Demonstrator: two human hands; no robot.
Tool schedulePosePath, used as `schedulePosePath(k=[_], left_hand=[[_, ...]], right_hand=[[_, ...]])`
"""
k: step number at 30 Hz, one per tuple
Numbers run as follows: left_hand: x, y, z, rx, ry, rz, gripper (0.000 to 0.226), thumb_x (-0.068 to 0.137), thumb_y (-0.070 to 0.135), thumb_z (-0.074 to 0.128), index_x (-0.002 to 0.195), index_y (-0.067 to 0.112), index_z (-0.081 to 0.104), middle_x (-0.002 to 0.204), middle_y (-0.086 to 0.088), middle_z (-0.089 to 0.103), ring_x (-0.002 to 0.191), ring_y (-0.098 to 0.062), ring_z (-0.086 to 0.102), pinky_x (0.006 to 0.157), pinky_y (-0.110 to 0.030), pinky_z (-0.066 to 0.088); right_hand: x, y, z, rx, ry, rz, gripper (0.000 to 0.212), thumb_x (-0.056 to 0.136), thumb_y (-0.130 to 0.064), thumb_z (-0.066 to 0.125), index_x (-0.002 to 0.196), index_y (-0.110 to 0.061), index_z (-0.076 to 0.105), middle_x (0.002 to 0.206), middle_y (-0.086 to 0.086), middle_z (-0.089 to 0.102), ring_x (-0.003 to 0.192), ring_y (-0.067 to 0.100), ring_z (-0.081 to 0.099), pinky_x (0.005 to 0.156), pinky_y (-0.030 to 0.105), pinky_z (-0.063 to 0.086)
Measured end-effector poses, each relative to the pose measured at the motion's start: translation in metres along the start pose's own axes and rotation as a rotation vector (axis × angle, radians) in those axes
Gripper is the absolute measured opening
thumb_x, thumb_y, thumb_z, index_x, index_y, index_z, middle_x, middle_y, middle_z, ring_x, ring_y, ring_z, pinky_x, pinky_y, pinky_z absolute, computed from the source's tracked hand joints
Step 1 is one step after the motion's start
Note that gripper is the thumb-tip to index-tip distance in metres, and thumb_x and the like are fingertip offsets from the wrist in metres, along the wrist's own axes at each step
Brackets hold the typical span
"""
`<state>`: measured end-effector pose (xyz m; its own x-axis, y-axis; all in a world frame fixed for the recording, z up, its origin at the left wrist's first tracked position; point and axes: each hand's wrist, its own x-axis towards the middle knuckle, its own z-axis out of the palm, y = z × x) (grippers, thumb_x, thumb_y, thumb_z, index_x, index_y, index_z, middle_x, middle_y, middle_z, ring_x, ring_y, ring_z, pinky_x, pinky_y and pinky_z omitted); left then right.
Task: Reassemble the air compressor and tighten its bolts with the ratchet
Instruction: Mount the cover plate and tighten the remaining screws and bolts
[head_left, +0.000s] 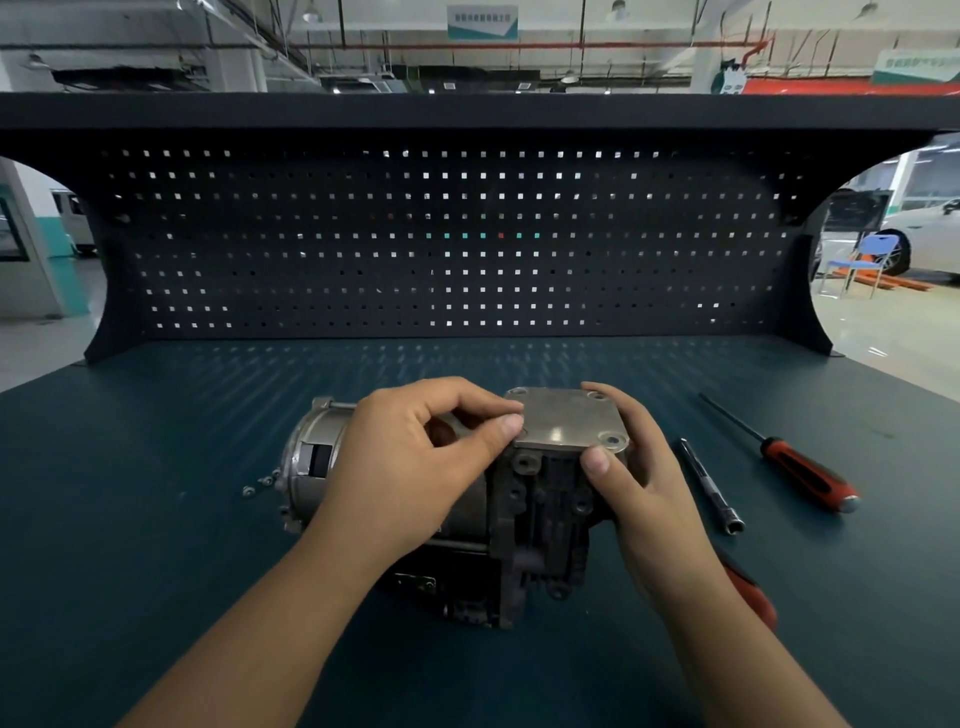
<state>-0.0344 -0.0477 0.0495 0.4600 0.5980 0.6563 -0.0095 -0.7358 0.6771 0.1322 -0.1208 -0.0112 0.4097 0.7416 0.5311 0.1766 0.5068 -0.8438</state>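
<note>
Left hand (415, 457) and right hand (634, 467) pinch the plate (566, 421) onto the compressor (545, 509); bolts (260, 484) lie loose mid-left, so tightening likely remains.

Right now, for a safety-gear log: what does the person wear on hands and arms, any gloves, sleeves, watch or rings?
Nothing worn shows. The left hand and right hand are gloveless, with no ring on the visible fingers. The left forearm and right forearm are unsleeved to the picture's lower edge, with no watch or wristband.
</note>
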Motion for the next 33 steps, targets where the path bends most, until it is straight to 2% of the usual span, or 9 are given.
schedulePosePath(k=[7, 11, 15, 18, 22, 24, 26, 30, 33], left_hand=[[0.006, -0.001, 0.005, -0.035, -0.03, -0.054, 0.006, 0.074, 0.031, 0.073, 0.076, 0.031, 0.068, 0.075, 0.011, 0.07, 0.068, -0.008, 0.066, 0.067, -0.031, 0.056], [0.01, 0.0, 0.004, -0.023, -0.075, -0.033, 0.005, 0.072, 0.029, 0.07, 0.073, 0.026, 0.066, 0.076, 0.012, 0.07, 0.072, 0.0, 0.067, 0.068, -0.016, 0.054], [0.012, -0.001, 0.002, -0.028, -0.109, -0.035, 0.01, 0.077, 0.021, 0.072, 0.071, 0.026, 0.067, 0.074, 0.012, 0.07, 0.071, 0.001, 0.067, 0.069, -0.011, 0.051], [0.012, -0.001, 0.001, -0.053, -0.108, -0.036, 0.009, 0.077, 0.021, 0.072, 0.071, 0.026, 0.067, 0.074, 0.012, 0.071, 0.07, 0.001, 0.067, 0.068, -0.011, 0.051], [0.01, 0.0, 0.003, -0.09, -0.1, -0.034, 0.004, 0.074, 0.029, 0.071, 0.072, 0.027, 0.069, 0.075, 0.011, 0.071, 0.07, 0.0, 0.067, 0.063, -0.011, 0.05], [0.011, 0.001, 0.002, -0.1, -0.103, -0.026, 0.004, 0.075, 0.026, 0.069, 0.071, 0.025, 0.07, 0.075, 0.009, 0.071, 0.072, -0.002, 0.067, 0.063, -0.01, 0.049], [0.013, 0.001, 0.002, -0.093, -0.11, -0.016, 0.007, 0.077, 0.021, 0.068, 0.072, 0.025, 0.07, 0.076, 0.009, 0.071, 0.074, -0.002, 0.067, 0.063, -0.011, 0.049], [0.019, 0.0, 0.005, -0.06, -0.115, -0.034, 0.007, 0.077, 0.019, 0.07, 0.074, 0.026, 0.07, 0.077, 0.012, 0.07, 0.074, -0.002, 0.065, 0.065, -0.01, 0.05], [0.024, -0.002, 0.005, -0.05, -0.124, -0.069, 0.009, 0.077, 0.019, 0.072, 0.073, 0.027, 0.071, 0.077, 0.01, 0.071, 0.073, -0.005, 0.065, 0.066, -0.012, 0.051]], right_hand=[[-0.001, -0.002, 0.001, -0.018, -0.009, 0.034, 0.087, 0.054, -0.071, 0.076, 0.129, -0.035, 0.05, 0.119, -0.005, 0.065, 0.111, 0.015, 0.063, 0.082, 0.025, 0.053], [0.0, -0.001, -0.006, -0.047, -0.054, 0.072, 0.102, 0.055, -0.079, 0.07, 0.142, -0.042, 0.031, 0.118, -0.005, 0.066, 0.113, 0.013, 0.062, 0.088, 0.025, 0.051], [0.005, -0.005, -0.019, -0.044, -0.082, 0.102, 0.083, 0.065, -0.089, 0.048, 0.135, -0.046, 0.038, 0.122, 0.003, 0.066, 0.119, 0.018, 0.058, 0.107, 0.043, 0.038], [0.003, -0.007, -0.029, -0.129, -0.114, 0.138, 0.071, 0.074, -0.087, 0.034, 0.133, -0.05, 0.042, 0.124, -0.006, 0.065, 0.122, 0.015, 0.055, 0.105, 0.043, 0.037], [0.005, -0.01, -0.05, -0.544, 0.041, 0.21, 0.043, 0.088, -0.067, 0.039, 0.113, -0.039, 0.06, 0.106, -0.016, 0.068, 0.106, 0.006, 0.059, 0.087, 0.021, 0.043], [0.006, -0.007, -0.069, -1.045, -0.002, 0.315, 0.027, 0.091, -0.051, 0.053, 0.103, -0.028, 0.062, 0.102, -0.01, 0.065, 0.102, 0.014, 0.058, 0.079, 0.024, 0.043], [0.001, 0.0, -0.083, -1.426, -0.145, 0.518, 0.039, 0.087, -0.053, 0.058, 0.111, -0.022, 0.057, 0.114, -0.002, 0.057, 0.109, 0.02, 0.052, 0.087, 0.028, 0.043], [-0.013, 0.008, -0.088, -1.503, -0.234, 0.697, 0.038, 0.085, -0.056, 0.057, 0.102, -0.022, 0.052, 0.113, 0.0, 0.053, 0.107, 0.019, 0.053, 0.083, 0.028, 0.044], [-0.012, 0.013, -0.081, -1.531, -0.083, 0.483, 0.044, 0.087, -0.061, 0.051, 0.109, -0.023, 0.05, 0.116, -0.004, 0.048, 0.119, 0.021, 0.046, 0.09, 0.031, 0.039]])
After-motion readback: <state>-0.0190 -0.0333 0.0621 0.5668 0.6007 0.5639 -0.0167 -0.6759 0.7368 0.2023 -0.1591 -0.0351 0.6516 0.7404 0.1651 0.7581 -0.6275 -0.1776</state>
